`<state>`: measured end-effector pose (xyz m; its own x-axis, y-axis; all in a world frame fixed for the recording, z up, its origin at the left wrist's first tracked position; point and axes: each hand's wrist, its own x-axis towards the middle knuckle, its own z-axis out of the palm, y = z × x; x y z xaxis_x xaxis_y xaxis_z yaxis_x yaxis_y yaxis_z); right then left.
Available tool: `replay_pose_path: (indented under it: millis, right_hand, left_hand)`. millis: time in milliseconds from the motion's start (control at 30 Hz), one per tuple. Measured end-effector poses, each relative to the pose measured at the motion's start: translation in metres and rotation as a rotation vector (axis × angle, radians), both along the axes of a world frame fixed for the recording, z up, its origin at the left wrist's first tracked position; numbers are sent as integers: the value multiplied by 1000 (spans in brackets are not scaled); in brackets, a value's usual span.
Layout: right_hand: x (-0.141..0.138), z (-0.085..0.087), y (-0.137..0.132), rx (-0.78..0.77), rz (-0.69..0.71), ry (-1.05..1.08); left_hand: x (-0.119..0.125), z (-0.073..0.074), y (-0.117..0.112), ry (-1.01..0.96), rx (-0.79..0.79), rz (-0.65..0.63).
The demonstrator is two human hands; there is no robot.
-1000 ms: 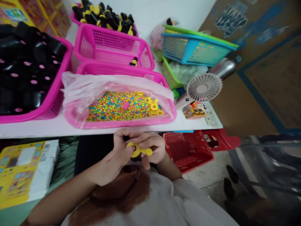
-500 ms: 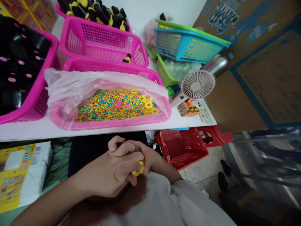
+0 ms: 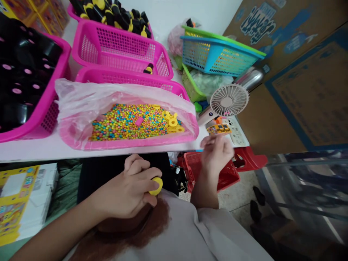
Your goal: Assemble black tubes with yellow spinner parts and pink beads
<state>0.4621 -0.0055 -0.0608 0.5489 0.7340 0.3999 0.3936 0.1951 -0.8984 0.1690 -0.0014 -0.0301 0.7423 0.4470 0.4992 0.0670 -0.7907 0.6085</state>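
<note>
My left hand point(image 3: 127, 190) is closed around a yellow plastic piece point(image 3: 156, 185) just below the table edge, over my lap. Raised to the right and blurred, my right hand point(image 3: 216, 154) has loosely curled fingers and holds nothing that I can see; it hovers over the red basket point(image 3: 230, 177) near the table's front right corner. On the table in front of me stands a pink basket point(image 3: 141, 142) lined with a plastic bag, filled with small multicoloured beads point(image 3: 125, 123) and some yellow rings point(image 3: 172, 122).
A pink basket of black parts point(image 3: 24, 83) stands left. An almost empty pink basket point(image 3: 119, 50) and one with black-and-yellow pieces point(image 3: 108, 14) sit behind. Blue and green baskets point(image 3: 217, 50), a small fan point(image 3: 228, 100) and a toy box point(image 3: 219, 128) are at right. Yellow boxes point(image 3: 13, 195) lie lower left.
My hands were together working the yellow piece. Now the right hand has let go and swung up to the right, while the left hand keeps the piece.
</note>
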Motion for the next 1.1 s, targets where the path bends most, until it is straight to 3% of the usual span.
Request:
replay_pose_path:
  millis: [33, 100, 200, 300, 800, 1000, 1100]
  right_hand:
    - [20, 2, 14, -12, -218, -77]
    - [52, 1, 41, -153, -396, -182]
    - [72, -10, 71, -266, -381, -201]
    - [71, -21, 83, -284, -372, -225]
    - [55, -23, 82, -265, -430, -239]
    - [59, -29, 74, -251, -408, -192]
    - [59, -35, 63, -220, -396, -122]
  left_hand:
    - [1, 1, 0, 0, 9, -15]
    - [3, 3, -1, 11, 27, -49]
    - [5, 8, -1, 1, 78, -85]
    - [3, 11, -1, -31, 122, -74]
    - [2, 3, 2, -20, 138, -30]
    - [4, 11, 3, 91, 152, 4]
    - [-7, 19, 3, 82, 83, 28]
